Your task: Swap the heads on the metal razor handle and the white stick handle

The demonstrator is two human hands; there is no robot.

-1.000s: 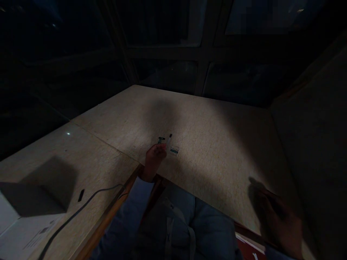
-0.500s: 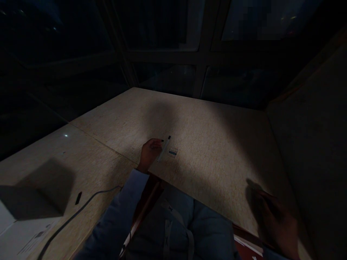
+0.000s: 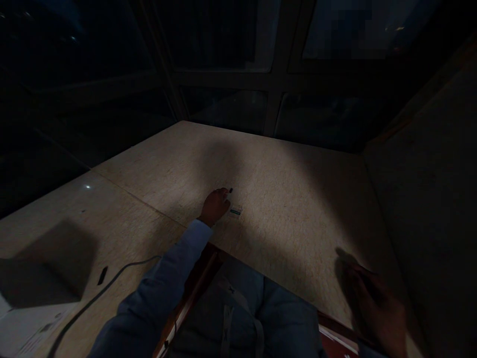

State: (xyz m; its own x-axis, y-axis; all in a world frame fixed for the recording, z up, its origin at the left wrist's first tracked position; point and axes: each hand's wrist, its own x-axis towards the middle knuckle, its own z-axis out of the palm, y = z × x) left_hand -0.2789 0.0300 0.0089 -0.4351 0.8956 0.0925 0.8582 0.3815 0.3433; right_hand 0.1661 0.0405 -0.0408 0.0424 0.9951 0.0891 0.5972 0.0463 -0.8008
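Note:
My left hand point(image 3: 215, 206) reaches over the marble-patterned tabletop, its fingers curled down around a slim pale pen-like stick. Only the stick's black end point(image 3: 230, 190) pokes out beyond my fingertips; the rest is covered by the hand. Just right of my fingers lies a small clear flat piece point(image 3: 235, 212) with a dark strip across it. Low on the right, my right hand point(image 3: 380, 298) rests in shadow near the table's edge. Its fingers are curled together, and it is too dark to tell what, if anything, is between them.
A white box point(image 3: 40, 298) stands at the lower left, beside a small black object point(image 3: 102, 275) and a grey cable point(image 3: 108, 288). A seam runs across the tabletop point(image 3: 279, 199). Dark window frames point(image 3: 274, 79) border the back; a wall point(image 3: 428, 199) rises at right.
My left hand has shifted slightly right and its fingers have come down over the pen-like stick, hiding most of it. The right hand stays about where it was.

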